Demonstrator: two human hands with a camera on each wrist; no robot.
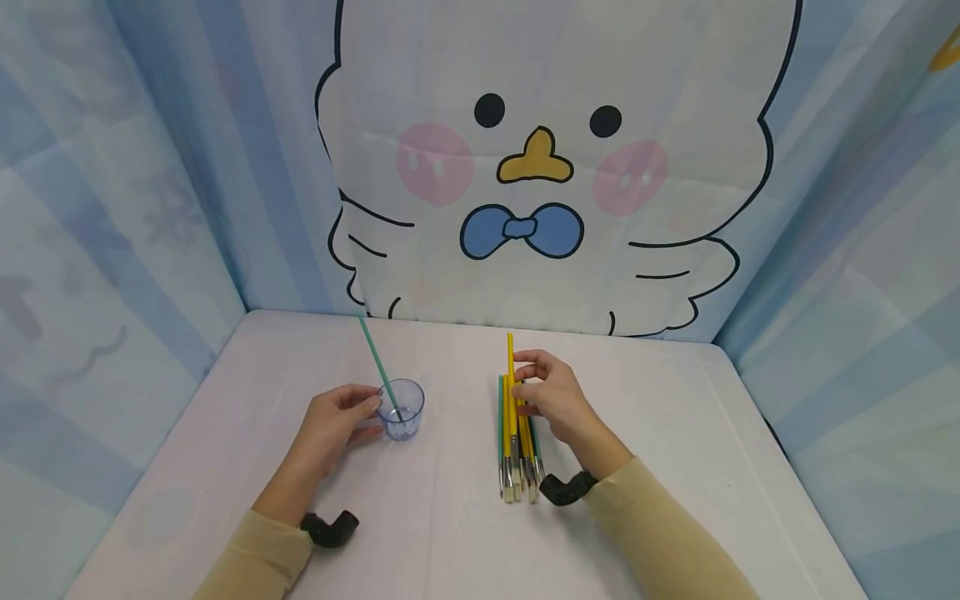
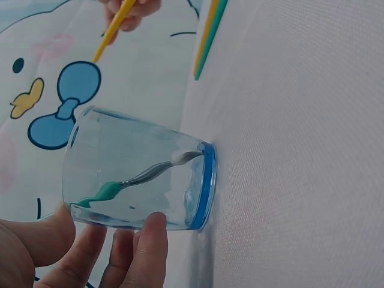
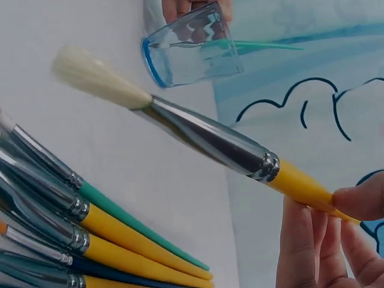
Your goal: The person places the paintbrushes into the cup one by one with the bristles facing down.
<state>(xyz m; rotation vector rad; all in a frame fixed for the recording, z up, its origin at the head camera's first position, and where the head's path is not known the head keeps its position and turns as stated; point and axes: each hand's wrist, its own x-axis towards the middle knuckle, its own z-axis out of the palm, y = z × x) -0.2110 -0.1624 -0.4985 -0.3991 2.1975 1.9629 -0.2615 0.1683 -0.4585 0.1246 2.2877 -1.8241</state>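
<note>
My left hand (image 1: 326,433) grips the side of a clear bluish plastic cup (image 1: 410,423), which stands upright on the table. Inside it leans a green-handled paintbrush (image 1: 377,357), bristles down near the bottom, as the left wrist view shows. Between thumb and fingers, my right hand (image 1: 561,398) pinches a yellow-handled paintbrush (image 3: 213,139) with a silver ferrule and pale round bristles. It is raised over a row of paintbrushes (image 3: 129,237) with yellow, green and dark blue handles. These lie side by side, bristles toward me, partly hidden by the right hand.
A pale cloth covers the table (image 1: 442,533). Behind it hangs a curtain (image 1: 525,283) printed with a cartoon bird, and striped blue curtains (image 1: 112,250) close in both sides. Black bands with dark attachments (image 1: 330,529) sit at both wrists.
</note>
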